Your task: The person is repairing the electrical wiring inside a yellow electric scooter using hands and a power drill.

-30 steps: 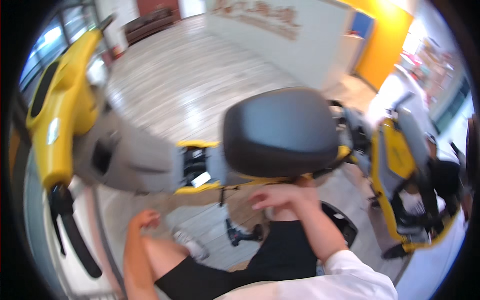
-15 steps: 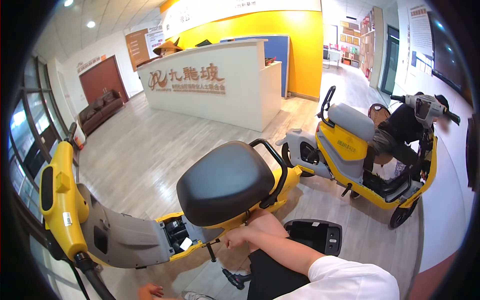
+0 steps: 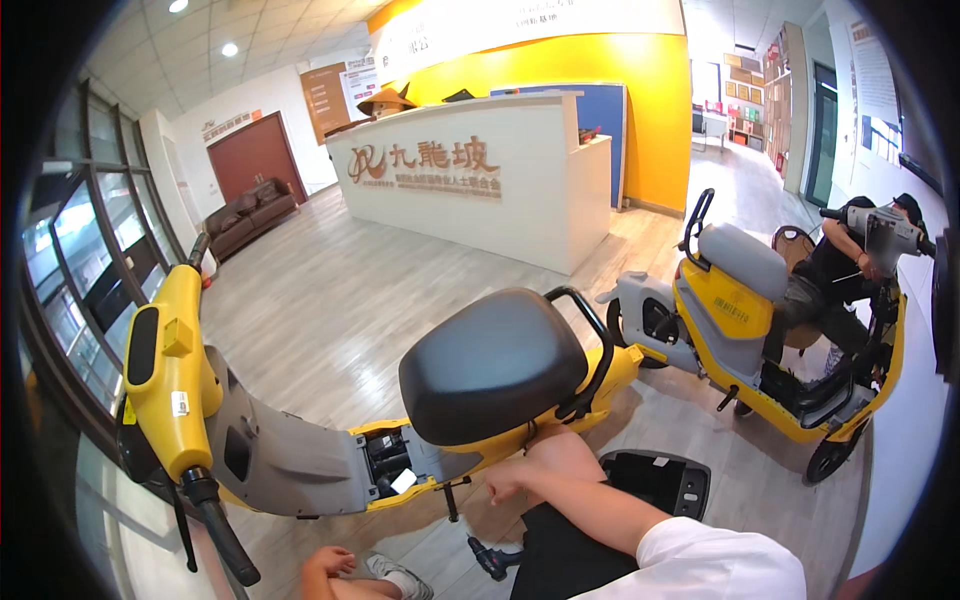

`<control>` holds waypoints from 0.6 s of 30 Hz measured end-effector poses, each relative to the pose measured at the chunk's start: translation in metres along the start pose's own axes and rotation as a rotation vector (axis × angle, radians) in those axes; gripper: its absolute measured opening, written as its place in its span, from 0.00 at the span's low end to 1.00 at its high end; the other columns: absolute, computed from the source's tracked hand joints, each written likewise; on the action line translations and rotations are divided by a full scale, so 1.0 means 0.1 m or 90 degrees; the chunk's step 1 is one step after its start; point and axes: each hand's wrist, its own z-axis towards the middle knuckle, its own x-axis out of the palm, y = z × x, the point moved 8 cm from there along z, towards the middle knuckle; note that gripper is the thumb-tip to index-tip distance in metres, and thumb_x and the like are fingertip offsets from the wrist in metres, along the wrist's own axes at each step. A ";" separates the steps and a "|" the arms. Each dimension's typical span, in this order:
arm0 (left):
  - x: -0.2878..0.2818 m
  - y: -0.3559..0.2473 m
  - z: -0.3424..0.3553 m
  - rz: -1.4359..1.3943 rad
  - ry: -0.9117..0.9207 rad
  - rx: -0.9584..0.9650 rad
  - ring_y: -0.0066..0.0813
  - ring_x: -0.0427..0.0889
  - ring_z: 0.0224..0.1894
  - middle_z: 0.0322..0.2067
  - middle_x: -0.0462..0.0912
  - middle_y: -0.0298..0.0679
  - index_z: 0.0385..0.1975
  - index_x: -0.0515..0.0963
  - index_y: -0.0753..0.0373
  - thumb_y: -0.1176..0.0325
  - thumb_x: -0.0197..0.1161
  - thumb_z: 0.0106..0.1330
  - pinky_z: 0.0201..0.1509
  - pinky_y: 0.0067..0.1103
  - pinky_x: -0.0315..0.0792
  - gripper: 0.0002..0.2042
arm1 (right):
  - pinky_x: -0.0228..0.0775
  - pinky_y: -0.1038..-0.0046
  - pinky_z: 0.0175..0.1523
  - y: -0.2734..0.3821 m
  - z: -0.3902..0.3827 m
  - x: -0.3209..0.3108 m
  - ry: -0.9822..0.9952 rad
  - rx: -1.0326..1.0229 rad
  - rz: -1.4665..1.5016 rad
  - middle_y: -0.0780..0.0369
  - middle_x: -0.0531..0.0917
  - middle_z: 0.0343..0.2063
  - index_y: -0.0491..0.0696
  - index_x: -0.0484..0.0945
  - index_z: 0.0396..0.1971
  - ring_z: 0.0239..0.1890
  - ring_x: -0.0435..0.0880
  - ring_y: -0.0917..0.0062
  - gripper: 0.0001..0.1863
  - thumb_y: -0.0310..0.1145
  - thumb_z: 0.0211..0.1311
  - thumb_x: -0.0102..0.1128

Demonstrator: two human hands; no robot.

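Note:
A yellow and grey electric scooter (image 3: 290,450) stands across in front of me, its black seat (image 3: 495,365) closest to the middle. An uncovered bay (image 3: 390,460) in its floorboard shows dark parts and a white piece. My right hand (image 3: 507,482) hangs beside the scooter's lower side, forearm over my bent knee; its fingers are curled and whatever they hold, if anything, is hidden. Low at the left, my left hand (image 3: 332,563) has its fingers stretched apart, holding nothing. A cordless drill (image 3: 492,558) lies on the floor between my hands, against my dark shorts.
A black plastic bin (image 3: 690,490) lies to the right of my knee. Behind it a second yellow scooter (image 3: 735,300) stands, with a seated person (image 3: 835,260) working at its front. A white reception counter (image 3: 470,180) and brown sofa (image 3: 250,210) are farther back.
The whole view has shifted, so the scene sits farther right and lower. The left hand shows more fully now. The seated person's arm has come into sight near the second scooter's front.

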 end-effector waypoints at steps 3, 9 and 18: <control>0.07 -0.08 0.07 0.037 0.037 0.013 0.33 0.89 0.50 0.50 0.90 0.38 0.57 0.78 0.60 0.53 0.59 0.79 0.46 0.33 0.79 0.18 | 0.78 0.60 0.39 -0.07 0.04 0.04 0.017 0.041 0.061 0.58 0.90 0.27 0.49 0.90 0.33 0.32 0.89 0.65 0.12 0.42 0.56 0.72; 0.03 -0.25 0.22 0.043 0.076 0.000 0.34 0.88 0.52 0.52 0.89 0.39 0.58 0.77 0.61 0.53 0.60 0.79 0.49 0.35 0.80 0.19 | 0.78 0.61 0.41 0.16 -0.11 -0.09 -0.082 -0.075 0.070 0.58 0.91 0.31 0.50 0.91 0.38 0.34 0.89 0.66 0.13 0.43 0.61 0.70; -0.11 -0.36 0.36 -0.008 0.052 0.036 0.36 0.89 0.51 0.51 0.89 0.41 0.59 0.78 0.58 0.53 0.60 0.78 0.48 0.36 0.80 0.18 | 0.75 0.62 0.40 0.09 -0.16 -0.26 0.002 -0.031 0.141 0.59 0.91 0.31 0.50 0.91 0.40 0.34 0.88 0.67 0.13 0.43 0.65 0.69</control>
